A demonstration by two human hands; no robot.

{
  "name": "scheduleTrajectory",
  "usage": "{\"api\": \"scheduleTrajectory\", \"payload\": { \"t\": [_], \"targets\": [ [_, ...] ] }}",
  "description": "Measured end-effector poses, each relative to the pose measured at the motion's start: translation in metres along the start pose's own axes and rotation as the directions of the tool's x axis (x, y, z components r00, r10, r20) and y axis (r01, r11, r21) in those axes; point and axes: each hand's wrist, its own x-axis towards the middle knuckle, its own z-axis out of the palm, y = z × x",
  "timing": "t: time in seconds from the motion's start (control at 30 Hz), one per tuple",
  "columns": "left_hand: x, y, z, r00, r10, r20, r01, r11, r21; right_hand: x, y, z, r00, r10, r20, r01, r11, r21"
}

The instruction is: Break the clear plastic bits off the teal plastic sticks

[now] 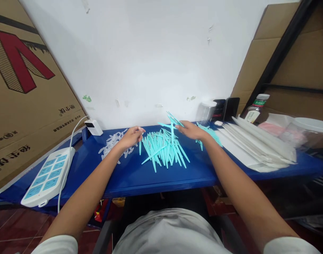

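I have both arms reaching forward and converging in front of the torso, bare from the short sleeves down. On my left, the forearm slants up and inward, and the wrist turns slightly toward the middle. That left hand shows me its back, fingers curled, thumb and index drawn together in a pinch. On my right, the forearm angles in from the lower corner, and the wrist bends more sharply inward. The right hand points across to the left, fingers closed in a grip. I read the hands as level, well apart.
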Motion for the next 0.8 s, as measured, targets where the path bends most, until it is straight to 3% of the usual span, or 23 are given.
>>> {"api": "scheduleTrajectory", "payload": {
  "t": [0.17, 0.3, 0.47, 0.8],
  "targets": [
    [0.001, 0.001, 0.003, 0.998, -0.052, -0.046, 0.045, 0.986, -0.158, 0.004, 0.000, 0.011, 0.993, -0.114, -0.036, 0.116, 0.991, 0.068],
    [0.002, -0.002, 0.003, 0.999, -0.014, -0.042, 0.003, 0.967, -0.255, 0.002, -0.009, 0.013, 0.994, -0.107, 0.026, 0.103, 0.988, 0.118],
    [0.004, -0.008, -0.001, 0.996, -0.047, -0.077, 0.027, 0.970, -0.241, 0.000, -0.016, 0.016, 0.991, -0.105, 0.081, 0.092, 0.984, 0.152],
    [0.002, -0.006, 0.003, 1.000, -0.018, 0.014, 0.022, 0.963, -0.268, 0.002, -0.014, 0.021, 0.981, -0.149, 0.121, 0.132, 0.981, 0.141]
  ]
}}
